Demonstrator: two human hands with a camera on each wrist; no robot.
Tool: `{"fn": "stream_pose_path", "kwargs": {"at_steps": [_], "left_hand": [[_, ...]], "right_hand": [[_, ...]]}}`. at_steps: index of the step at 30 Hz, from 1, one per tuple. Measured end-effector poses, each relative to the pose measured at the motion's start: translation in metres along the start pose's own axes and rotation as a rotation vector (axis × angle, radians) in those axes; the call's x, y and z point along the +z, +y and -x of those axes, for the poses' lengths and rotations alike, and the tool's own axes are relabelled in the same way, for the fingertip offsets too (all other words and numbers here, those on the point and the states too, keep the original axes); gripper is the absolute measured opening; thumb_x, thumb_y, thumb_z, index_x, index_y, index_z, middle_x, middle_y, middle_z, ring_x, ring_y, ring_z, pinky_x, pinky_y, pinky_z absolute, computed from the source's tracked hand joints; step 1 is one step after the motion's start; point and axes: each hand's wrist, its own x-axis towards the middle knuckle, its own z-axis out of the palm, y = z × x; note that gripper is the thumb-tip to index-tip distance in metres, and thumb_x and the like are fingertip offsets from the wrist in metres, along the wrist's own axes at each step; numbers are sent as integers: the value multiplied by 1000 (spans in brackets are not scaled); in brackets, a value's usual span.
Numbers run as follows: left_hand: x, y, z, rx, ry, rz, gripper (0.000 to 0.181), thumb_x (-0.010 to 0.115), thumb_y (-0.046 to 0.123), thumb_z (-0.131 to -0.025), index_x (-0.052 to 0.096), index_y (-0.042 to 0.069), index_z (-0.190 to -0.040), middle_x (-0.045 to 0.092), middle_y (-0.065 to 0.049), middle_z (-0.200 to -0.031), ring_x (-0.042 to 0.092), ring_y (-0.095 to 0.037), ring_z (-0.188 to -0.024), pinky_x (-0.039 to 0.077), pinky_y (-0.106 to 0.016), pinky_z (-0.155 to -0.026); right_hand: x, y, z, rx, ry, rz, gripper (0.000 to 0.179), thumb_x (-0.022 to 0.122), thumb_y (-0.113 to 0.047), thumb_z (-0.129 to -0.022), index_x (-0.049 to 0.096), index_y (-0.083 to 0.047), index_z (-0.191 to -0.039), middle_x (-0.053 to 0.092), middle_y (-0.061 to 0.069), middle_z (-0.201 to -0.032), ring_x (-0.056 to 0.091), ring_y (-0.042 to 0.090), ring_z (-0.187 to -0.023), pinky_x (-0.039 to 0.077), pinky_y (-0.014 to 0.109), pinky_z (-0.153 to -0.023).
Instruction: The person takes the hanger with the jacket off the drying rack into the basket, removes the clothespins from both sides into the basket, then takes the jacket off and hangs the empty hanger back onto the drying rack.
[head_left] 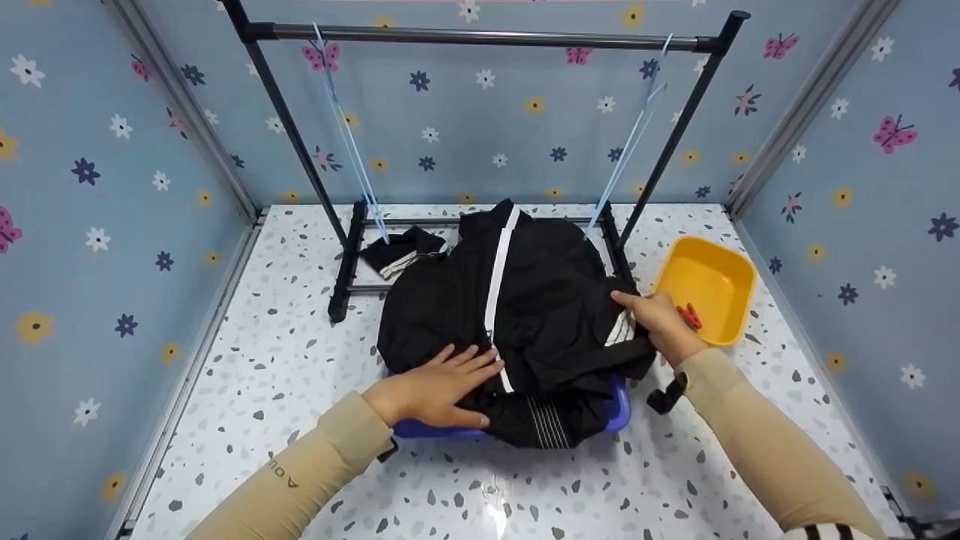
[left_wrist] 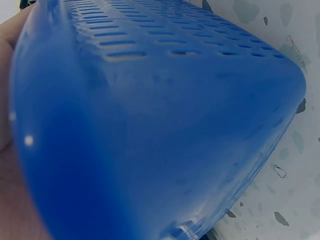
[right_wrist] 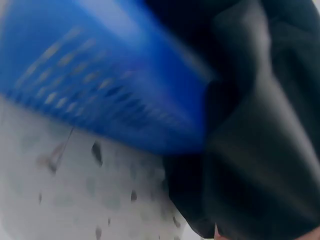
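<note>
A black jacket (head_left: pixel 551 277) with a white zip strip down its front lies spread over a blue basket (head_left: pixel 439 429). My left hand (head_left: pixel 439 386) rests flat on the jacket's lower left, fingers spread near the zip. In the left wrist view the slotted wall of the basket (left_wrist: pixel 190 110) fills most of the picture. At the jacket's right side, my right hand (head_left: pixel 664 319) pinches the sleeve by its striped cuff, thumb on top and the other fingers hidden. Dark folds of the jacket (right_wrist: pixel 260 130) hang beside the basket in the right wrist view.
Behind the basket stands a black rack (head_left: pixel 480 34) with light blue cords (head_left: pixel 346 135) hanging from its top bar. A yellow basin (head_left: pixel 709 281) with red clothes pegs (head_left: pixel 688 316) stands to the right. Flowered walls (head_left: pixel 90 225) enclose the speckled table (head_left: pixel 247 450).
</note>
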Motion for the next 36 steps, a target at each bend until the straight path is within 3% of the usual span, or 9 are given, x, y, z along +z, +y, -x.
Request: {"fn": "stream_pose_path", "kwargs": {"at_steps": [2, 5, 9, 13, 17, 20, 27, 33, 36], "left_hand": [[0, 0, 0, 1, -2, 1, 90, 66, 52, -110, 25, 16, -181, 18, -11, -191, 17, -43, -178, 9, -68, -144], [1, 0, 0, 0, -7, 0, 90, 66, 52, -110, 24, 16, -181, 17, -10, -191, 16, -42, -178, 9, -68, -144], [1, -1, 0, -7, -6, -3, 90, 66, 53, -110, 24, 17, -181, 17, -9, -191, 16, -41, -178, 8, -67, -145], [1, -2, 0, -15, 2, -4, 89, 66, 53, -110, 24, 18, -181, 17, -8, -191, 16, -41, -178, 8, -67, -145], [1, -2, 0, -16, 4, 0, 89, 67, 53, -110, 25, 18, -181, 18, -8, -191, 16, -41, -178, 8, -67, -145], [1, -1, 0, -14, 5, 2, 90, 67, 52, -109, 25, 18, -181, 18, -8, -191, 17, -41, -178, 8, -67, -145], [2, -1, 1, -9, 10, 3, 89, 66, 52, -110, 25, 17, -181, 18, -10, -191, 16, -42, -178, 8, -67, -145], [4, -3, 1, 6, 31, -16, 89, 66, 53, -109, 27, 15, -180, 21, -12, -190, 19, -43, -177, 11, -68, -144], [4, -3, 1, 17, 45, -19, 89, 66, 54, -109, 29, 13, -179, 23, -12, -190, 20, -44, -177, 13, -68, -144]], "right_hand": [[1, -5, -1, 26, -10, -112, 38, 78, -23, -103, 65, 4, -126, 60, 14, -139, 60, 15, -112, 54, 22, -99], [2, -13, 0, 13, 6, -245, 18, 79, -10, -100, 72, 2, -112, 72, 4, -112, 67, 7, -87, 60, 18, -81], [7, -22, 6, -131, 68, -263, 16, 76, -7, -102, 79, 6, -110, 70, -11, -77, 67, 3, -68, 59, 16, -68], [15, -26, 10, -364, 161, -123, 30, 75, -8, -102, 77, 14, -122, 74, -9, -84, 63, -3, -76, 54, 12, -75], [25, -27, 14, -571, 177, -68, 27, 71, -2, -103, 76, 15, -123, 80, 19, -117, 62, -2, -102, 49, 13, -98], [32, -31, 21, -640, 118, -101, 23, 66, 1, -105, 71, 14, -123, 74, 26, -129, 60, 2, -113, 45, 17, -109], [54, -45, 56, -826, -66, -61, 11, 63, 4, -106, 62, 11, -114, 67, 2, -110, 59, 6, -108, 45, 20, -105], [73, -47, 84, -1013, -264, 59, 10, 64, 10, -103, 63, 11, -113, 73, 23, -118, 63, 3, -113, 50, 17, -104], [80, -45, 93, -1079, -350, 191, 10, 66, 7, -104, 64, 8, -114, 76, 31, -136, 71, 18, -131, 56, 32, -118]]}}
